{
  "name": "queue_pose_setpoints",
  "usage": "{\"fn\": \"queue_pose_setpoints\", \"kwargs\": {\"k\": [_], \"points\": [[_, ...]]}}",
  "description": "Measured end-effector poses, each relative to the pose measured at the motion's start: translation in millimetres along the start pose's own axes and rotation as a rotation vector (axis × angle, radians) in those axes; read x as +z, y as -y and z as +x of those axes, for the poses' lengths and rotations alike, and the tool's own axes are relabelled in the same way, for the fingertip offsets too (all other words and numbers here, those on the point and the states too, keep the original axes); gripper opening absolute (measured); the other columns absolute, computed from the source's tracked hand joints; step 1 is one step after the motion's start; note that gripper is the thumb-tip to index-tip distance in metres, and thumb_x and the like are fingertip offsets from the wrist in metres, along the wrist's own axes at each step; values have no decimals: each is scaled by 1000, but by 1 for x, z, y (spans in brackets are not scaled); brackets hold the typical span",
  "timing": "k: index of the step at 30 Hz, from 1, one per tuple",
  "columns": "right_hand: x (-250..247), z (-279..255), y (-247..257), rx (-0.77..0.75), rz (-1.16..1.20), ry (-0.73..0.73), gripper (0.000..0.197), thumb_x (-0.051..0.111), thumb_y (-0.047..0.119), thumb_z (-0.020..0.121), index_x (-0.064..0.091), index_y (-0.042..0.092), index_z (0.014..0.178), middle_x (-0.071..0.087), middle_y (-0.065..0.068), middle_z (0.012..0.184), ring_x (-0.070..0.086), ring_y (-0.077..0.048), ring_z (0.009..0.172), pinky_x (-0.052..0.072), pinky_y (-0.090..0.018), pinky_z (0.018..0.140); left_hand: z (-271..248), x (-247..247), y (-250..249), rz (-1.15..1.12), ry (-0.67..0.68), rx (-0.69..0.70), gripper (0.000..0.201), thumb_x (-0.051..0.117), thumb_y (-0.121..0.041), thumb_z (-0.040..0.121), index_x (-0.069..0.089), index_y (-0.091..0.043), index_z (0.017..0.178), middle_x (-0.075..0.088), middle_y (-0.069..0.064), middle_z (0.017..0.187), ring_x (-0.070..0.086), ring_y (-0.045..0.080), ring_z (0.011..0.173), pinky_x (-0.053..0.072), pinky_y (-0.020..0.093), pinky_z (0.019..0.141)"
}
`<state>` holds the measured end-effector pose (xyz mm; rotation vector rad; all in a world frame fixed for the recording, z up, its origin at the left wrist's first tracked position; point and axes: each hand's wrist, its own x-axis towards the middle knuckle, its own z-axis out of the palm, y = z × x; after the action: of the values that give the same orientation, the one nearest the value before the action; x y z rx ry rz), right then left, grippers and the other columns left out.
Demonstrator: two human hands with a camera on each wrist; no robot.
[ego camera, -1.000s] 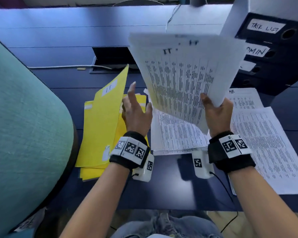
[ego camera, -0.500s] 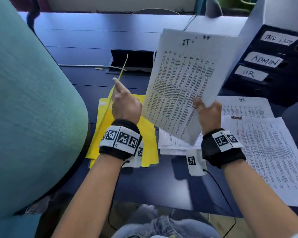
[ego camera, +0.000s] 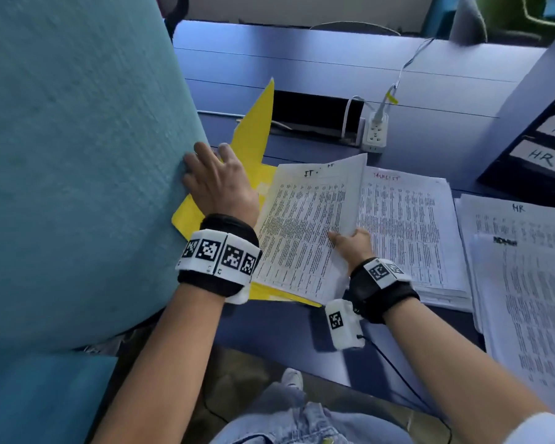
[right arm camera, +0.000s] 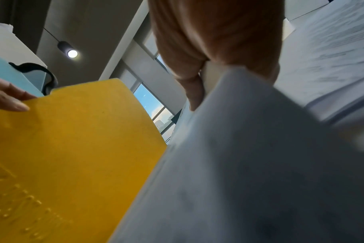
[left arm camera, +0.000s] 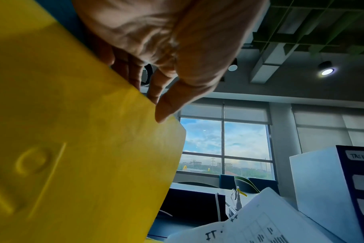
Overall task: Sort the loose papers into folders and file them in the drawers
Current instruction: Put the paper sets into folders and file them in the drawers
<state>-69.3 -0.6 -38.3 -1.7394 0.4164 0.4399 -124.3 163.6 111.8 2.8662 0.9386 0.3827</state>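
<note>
A yellow folder [ego camera: 256, 133] lies open at the desk's left, on more yellow folders. Its cover stands up against a teal chair back. My left hand [ego camera: 217, 165] holds that cover back, thumb [left arm camera: 166, 113] on its inner face and the fingers behind its edge. My right hand [ego camera: 350, 243] grips the right edge of the paper stack marked "IT" [ego camera: 305, 225], which lies tilted over the folder's lower half. In the right wrist view my right hand [right arm camera: 197, 82] pinches the IT papers [right arm camera: 239, 164] beside the folder's cover [right arm camera: 73, 148].
To the right lie a "TASKLIST" stack [ego camera: 404, 225], an "HR" stack [ego camera: 519, 216] and an "ADMIN" stack [ego camera: 532, 299]. A labelled drawer unit [ego camera: 542, 158] stands at the far right. A power strip [ego camera: 375, 134] and a cable hatch [ego camera: 314, 112] sit behind. The teal chair [ego camera: 77, 155] crowds the left.
My right hand has brought the IT papers down from the air onto the open folder. My left hand has swung the cover further left, against the chair.
</note>
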Motion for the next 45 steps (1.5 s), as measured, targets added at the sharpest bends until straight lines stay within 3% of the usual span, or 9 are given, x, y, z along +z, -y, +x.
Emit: {"fn": "queue_pose_setpoints", "kwargs": {"k": [6,11,18,24,27,29,34,40,45], "points": [[23,14,1,-7,-41,-18,27,65,8,85,60,-3,109,61,-12,88,59,-24,83,51,-39,85,0,2,3,-32,106,104,28,41,-3,86,45,-11,113,62,12,109,55,30,107,31,41,95],[44,29,5,1,-135,15,36,68,14,83,61,-1,115,64,-15,101,62,-26,91,51,-36,85,1,-4,7,-137,170,120,26,37,2,90,47,-7,112,61,19,109,57,39,103,37,39,71],[48,37,3,22,-112,28,62,70,30,82,46,2,131,55,-13,126,52,-29,120,41,-43,103,-6,2,-1,-214,293,131,39,40,-1,88,48,-13,124,60,18,113,55,38,108,46,41,83],[33,31,12,-6,150,13,57,35,46,97,27,10,140,32,-7,143,34,-22,130,29,-38,109,-26,18,-28,-187,506,223,33,43,-9,90,51,-9,122,56,17,121,51,36,113,44,39,87],[24,30,9,105,215,131,64,23,65,92,63,16,100,53,-2,108,52,-14,89,46,-33,75,-40,38,-41,-173,651,277,32,43,-14,91,46,-7,122,53,17,123,50,36,115,42,39,88],[18,30,6,176,269,152,63,24,67,90,60,17,78,60,2,72,52,-11,64,40,-25,55,-47,55,-43,-187,715,267,33,40,-17,93,45,-8,124,52,17,126,48,36,117,41,39,90],[18,26,3,65,81,166,27,56,29,92,61,4,100,60,-10,100,54,-23,98,45,-41,89,-31,96,-20,-224,798,135,39,38,-26,98,44,-7,130,48,16,134,46,32,122,40,40,100],[15,27,-4,-119,-365,63,34,51,0,82,35,18,59,39,-5,64,41,-18,68,34,-29,59,20,125,14,-183,670,-106,55,50,-25,92,29,1,137,26,24,145,23,36,136,25,41,109],[-2,41,-11,3,-231,93,32,48,-3,82,43,15,56,40,2,64,43,-19,71,34,-34,68,27,141,28,-252,733,-241,104,68,-37,81,-4,2,146,4,26,153,6,35,143,12,42,115]]}}
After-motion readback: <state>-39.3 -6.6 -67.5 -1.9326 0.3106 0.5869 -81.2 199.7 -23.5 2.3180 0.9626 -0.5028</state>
